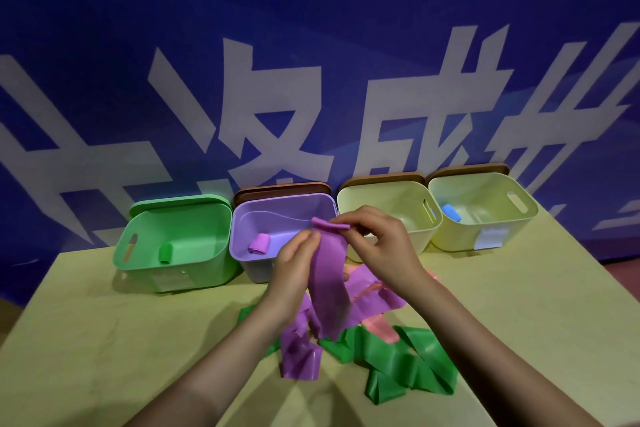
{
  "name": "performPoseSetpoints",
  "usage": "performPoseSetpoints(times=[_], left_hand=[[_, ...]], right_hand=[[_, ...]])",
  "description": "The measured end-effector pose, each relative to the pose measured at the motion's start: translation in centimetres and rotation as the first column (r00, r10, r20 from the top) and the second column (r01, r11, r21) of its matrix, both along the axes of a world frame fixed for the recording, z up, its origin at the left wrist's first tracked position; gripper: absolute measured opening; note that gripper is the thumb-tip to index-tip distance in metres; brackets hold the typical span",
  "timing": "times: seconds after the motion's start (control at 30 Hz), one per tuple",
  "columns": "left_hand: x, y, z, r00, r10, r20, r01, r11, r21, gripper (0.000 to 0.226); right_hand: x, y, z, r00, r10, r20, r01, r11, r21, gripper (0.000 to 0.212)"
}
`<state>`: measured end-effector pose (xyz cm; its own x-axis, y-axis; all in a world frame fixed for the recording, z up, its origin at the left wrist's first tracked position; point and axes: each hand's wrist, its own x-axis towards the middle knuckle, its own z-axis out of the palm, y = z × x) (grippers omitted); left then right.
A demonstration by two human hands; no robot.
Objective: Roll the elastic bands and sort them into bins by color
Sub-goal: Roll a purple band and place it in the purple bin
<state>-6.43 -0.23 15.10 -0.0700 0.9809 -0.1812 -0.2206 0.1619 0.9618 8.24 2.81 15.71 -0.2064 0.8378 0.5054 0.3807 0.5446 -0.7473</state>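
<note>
Behind your table [104, 340] hangs a blue banner [311, 10] with large white characters, and four bins stand in a row along the far edge: a green bin [138, 253], a purple bin [249, 263], and two pale yellow bins [412, 243] [519, 225]. A green roll [165, 252] sits in the green bin, a purple roll [259, 244] in the purple one, and a blue roll [451, 212] in the far-right yellow one. You hold a purple band [329, 281] up in front of the purple bin, its top end folded over into the start of a roll. Your left hand [294, 270] pinches the band just under that fold, fingers curled on it; your right hand [377, 239] pinches the folded top edge from the right. The band's tail hangs down onto the loose heap on the table, where more purple band [299, 355], a pink band [381, 326] and a green band [408, 367] lie tangled across each other.
</note>
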Motion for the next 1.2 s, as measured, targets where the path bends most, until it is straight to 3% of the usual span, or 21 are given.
performPoseSetpoints(times=[0.13,0.4,0.63,0.87,0.93,1.1,1.2], left_hand=[[-0.2,-0.2,0.1,0.999,-0.049,0.019,0.048,0.998,0.031,0.037],[0.7,-0.1,1.6,0.990,-0.079,0.114,0.080,0.997,-0.002,0.035],[1.1,0.4,1.3,0.995,-0.102,-0.015,0.102,0.994,0.025,0.025],[0.8,0.6,1.3,0.994,-0.107,-0.024,0.107,0.994,-0.003,0.033],[0.7,0.6,1.1,0.993,-0.118,-0.028,0.118,0.993,-0.024,0.037],[0.8,0.5,0.7,0.997,-0.069,-0.047,0.068,0.998,-0.013,0.023],[0.8,0.5,0.8,0.999,-0.049,-0.022,0.049,0.999,-0.020,0.031]], right_hand=[[0.8,-0.5,0.0,0.993,0.061,0.105,-0.069,0.995,0.068,0.026],[1.8,-0.6,0.9,0.984,0.064,0.169,-0.085,0.989,0.121,0.029],[2.2,0.0,1.5,0.997,-0.004,0.077,-0.009,0.986,0.165,0.024],[2.9,-0.1,0.8,0.946,0.003,0.324,-0.076,0.974,0.213,0.028],[2.9,-0.1,0.6,0.942,-0.016,0.335,-0.061,0.974,0.217,0.028],[2.5,-0.2,0.5,0.954,-0.065,0.293,-0.004,0.973,0.230,0.029],[2.4,-0.2,0.6,0.947,-0.050,0.316,-0.034,0.966,0.255,0.028]])
